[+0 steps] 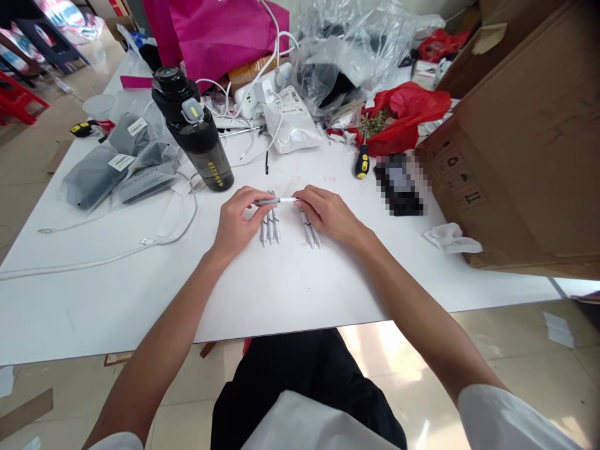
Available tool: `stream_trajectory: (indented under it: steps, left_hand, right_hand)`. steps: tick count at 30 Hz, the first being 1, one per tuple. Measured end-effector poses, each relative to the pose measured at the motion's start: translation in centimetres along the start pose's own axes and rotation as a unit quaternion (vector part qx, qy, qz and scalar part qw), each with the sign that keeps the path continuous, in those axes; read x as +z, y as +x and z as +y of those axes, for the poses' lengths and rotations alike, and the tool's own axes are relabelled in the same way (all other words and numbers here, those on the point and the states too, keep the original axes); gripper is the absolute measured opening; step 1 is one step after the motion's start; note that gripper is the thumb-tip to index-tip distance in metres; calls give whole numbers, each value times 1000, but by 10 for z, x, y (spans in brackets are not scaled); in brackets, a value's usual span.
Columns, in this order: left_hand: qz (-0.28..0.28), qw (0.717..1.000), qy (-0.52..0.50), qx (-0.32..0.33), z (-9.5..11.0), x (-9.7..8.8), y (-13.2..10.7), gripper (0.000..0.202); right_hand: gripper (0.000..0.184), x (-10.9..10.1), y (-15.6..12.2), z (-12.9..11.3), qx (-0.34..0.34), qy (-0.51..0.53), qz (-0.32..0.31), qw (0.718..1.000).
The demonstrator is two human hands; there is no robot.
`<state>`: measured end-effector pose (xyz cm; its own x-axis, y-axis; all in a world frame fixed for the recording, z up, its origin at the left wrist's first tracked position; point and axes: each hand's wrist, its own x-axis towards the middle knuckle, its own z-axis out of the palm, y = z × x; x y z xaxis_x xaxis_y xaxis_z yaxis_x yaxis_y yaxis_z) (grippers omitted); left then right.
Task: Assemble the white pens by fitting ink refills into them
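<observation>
A white pen with a grey grip is held level between my two hands, above the white table. My left hand pinches its grey end. At the white end, the fingers of my right hand are closed around it. Below my left fingers several white pens lie side by side, their far ends partly covered. A second small group of white pens lies by my right hand, which hides its upper part.
A dark water bottle stands behind my left hand. Grey plastic-wrapped packages and white cables are to the left. At right are a screwdriver, a red bag, a crumpled tissue and a large cardboard box.
</observation>
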<state>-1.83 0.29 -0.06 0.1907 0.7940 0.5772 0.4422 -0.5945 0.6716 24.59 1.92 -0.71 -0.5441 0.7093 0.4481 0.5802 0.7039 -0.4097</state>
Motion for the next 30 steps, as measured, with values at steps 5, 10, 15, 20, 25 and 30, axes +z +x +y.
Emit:
stream_trajectory:
  steps: [5, 10, 15, 20, 25, 30]
  left_hand:
    - [3, 999, 3, -35, 0, 1, -2, 9]
    - [1, 996, 18, -92, -3, -1, -1, 23]
    - [15, 992, 16, -121, -4, -4, 2, 43]
    - [27, 993, 17, -112, -4, -5, 3, 42]
    - [13, 996, 14, -88, -3, -4, 2, 37]
    - [25, 995, 22, -89, -3, -4, 2, 36]
  right_hand:
    - [38, -1, 2, -2, 3, 10, -11, 1000]
    - [27, 0, 0, 2, 15, 20, 4, 1000]
    - [15, 1, -3, 10, 81, 29, 1, 996]
    - [27, -3, -1, 9, 78, 0, 15, 997]
    - [43, -7, 3, 5, 39, -70, 2, 997]
    - [47, -7, 3, 7, 27, -91, -7, 995]
